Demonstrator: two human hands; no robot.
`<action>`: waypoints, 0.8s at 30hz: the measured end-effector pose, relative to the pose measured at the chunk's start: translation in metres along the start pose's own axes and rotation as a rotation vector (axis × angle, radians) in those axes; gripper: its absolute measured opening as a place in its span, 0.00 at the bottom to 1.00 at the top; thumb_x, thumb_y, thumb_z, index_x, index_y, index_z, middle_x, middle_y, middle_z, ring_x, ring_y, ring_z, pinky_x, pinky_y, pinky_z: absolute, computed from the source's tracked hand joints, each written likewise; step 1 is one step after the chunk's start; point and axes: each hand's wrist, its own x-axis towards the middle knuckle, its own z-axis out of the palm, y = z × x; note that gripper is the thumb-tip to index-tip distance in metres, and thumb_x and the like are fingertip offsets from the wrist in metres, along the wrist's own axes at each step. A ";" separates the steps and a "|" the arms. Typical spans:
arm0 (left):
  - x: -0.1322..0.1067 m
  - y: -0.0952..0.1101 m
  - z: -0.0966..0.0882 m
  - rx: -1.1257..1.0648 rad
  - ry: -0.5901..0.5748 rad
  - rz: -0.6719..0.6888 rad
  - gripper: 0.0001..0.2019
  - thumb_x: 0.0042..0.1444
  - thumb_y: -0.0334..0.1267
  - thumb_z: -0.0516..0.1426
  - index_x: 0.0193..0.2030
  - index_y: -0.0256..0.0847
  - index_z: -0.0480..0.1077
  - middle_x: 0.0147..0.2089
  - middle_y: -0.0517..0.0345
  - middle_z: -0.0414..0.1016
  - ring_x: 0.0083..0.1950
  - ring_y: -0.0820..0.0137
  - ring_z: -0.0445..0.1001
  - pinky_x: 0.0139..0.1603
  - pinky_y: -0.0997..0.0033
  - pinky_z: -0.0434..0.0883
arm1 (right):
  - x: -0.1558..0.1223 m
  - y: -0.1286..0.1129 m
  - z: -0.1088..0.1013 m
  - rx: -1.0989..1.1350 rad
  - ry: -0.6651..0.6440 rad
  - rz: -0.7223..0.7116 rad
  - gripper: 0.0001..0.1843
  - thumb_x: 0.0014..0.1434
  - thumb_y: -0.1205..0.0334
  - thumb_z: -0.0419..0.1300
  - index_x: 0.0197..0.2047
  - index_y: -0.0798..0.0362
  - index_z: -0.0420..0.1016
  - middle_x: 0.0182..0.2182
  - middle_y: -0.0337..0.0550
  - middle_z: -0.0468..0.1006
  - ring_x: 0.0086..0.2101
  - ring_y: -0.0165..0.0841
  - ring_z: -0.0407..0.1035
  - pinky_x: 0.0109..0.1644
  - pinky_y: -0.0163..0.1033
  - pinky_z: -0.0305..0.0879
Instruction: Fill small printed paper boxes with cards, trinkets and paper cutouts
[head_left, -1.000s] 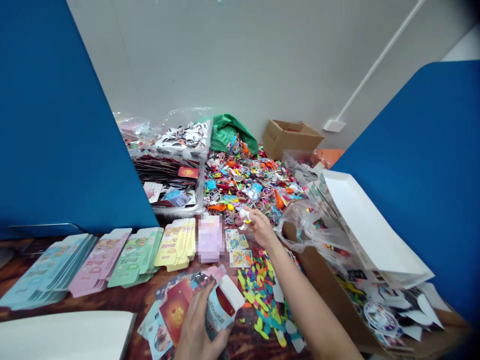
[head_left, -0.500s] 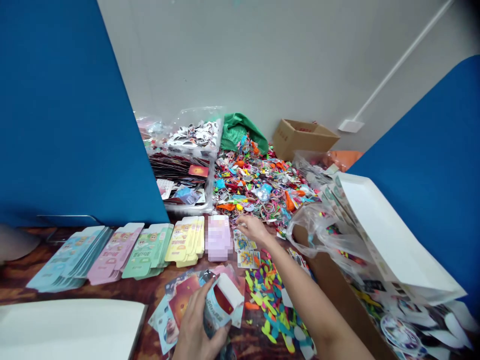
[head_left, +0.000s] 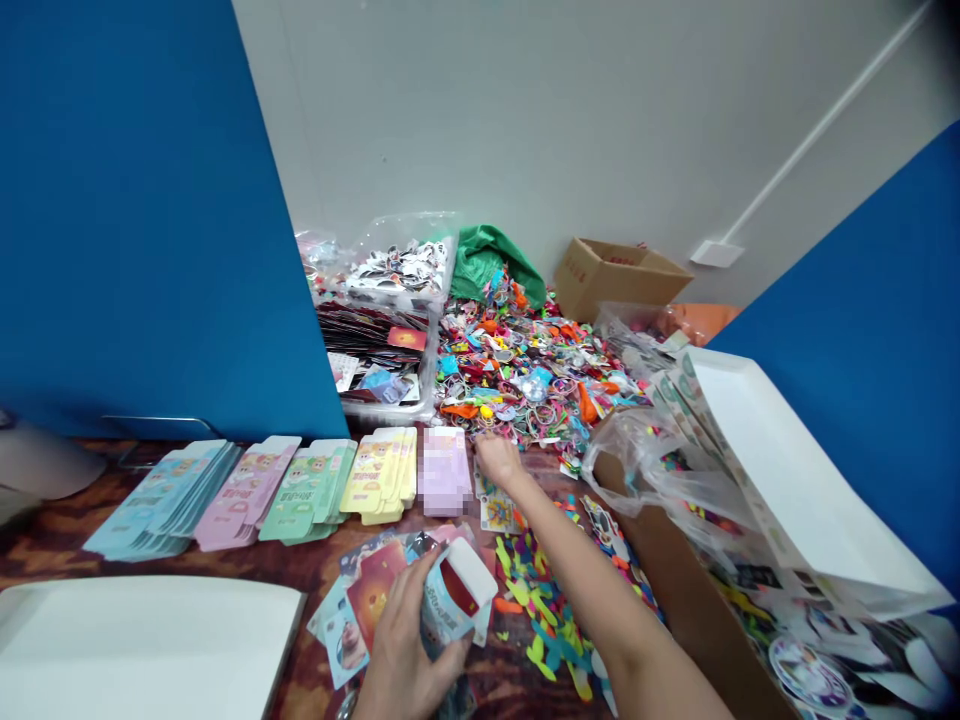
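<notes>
Both arms are bare and reach forward and down from the bottom of the view. The left hand (head_left: 405,640) sits low and near the centre, its wrist cut off by the lower edge. Its thumb (head_left: 418,575) lies along the top and its fingers curl around in a firm grip on a held object. The right forearm (head_left: 592,570) runs diagonally up from the lower right corner, well extended, and the elbow is out of view. The right wrist (head_left: 529,495) is nearly straight. The right hand (head_left: 499,460) is farther forward than the left and well apart from it, tilted downward. Its fingers (head_left: 487,447) are bunched together and point away from the body. Whether they pinch anything is too small to tell.
</notes>
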 end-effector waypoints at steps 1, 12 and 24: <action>0.001 0.000 -0.001 -0.013 0.015 -0.019 0.34 0.50 0.36 0.60 0.65 0.41 0.56 0.61 0.43 0.69 0.60 0.53 0.70 0.56 0.51 0.72 | -0.004 0.002 -0.006 0.069 0.042 -0.007 0.08 0.63 0.67 0.56 0.43 0.56 0.75 0.43 0.51 0.77 0.42 0.38 0.73 0.46 0.43 0.67; 0.024 0.004 -0.004 -0.018 0.149 -0.059 0.33 0.52 0.38 0.60 0.65 0.41 0.55 0.59 0.44 0.68 0.60 0.54 0.67 0.59 0.49 0.67 | -0.127 -0.052 -0.028 1.339 -0.223 -0.131 0.12 0.59 0.53 0.60 0.41 0.51 0.70 0.28 0.36 0.72 0.20 0.25 0.62 0.21 0.28 0.59; 0.011 0.005 -0.007 0.106 0.216 0.002 0.32 0.51 0.33 0.57 0.64 0.37 0.55 0.56 0.43 0.68 0.59 0.54 0.67 0.58 0.50 0.67 | -0.159 -0.071 -0.015 0.291 0.307 -0.476 0.10 0.65 0.66 0.51 0.43 0.51 0.74 0.39 0.48 0.73 0.35 0.35 0.71 0.40 0.38 0.68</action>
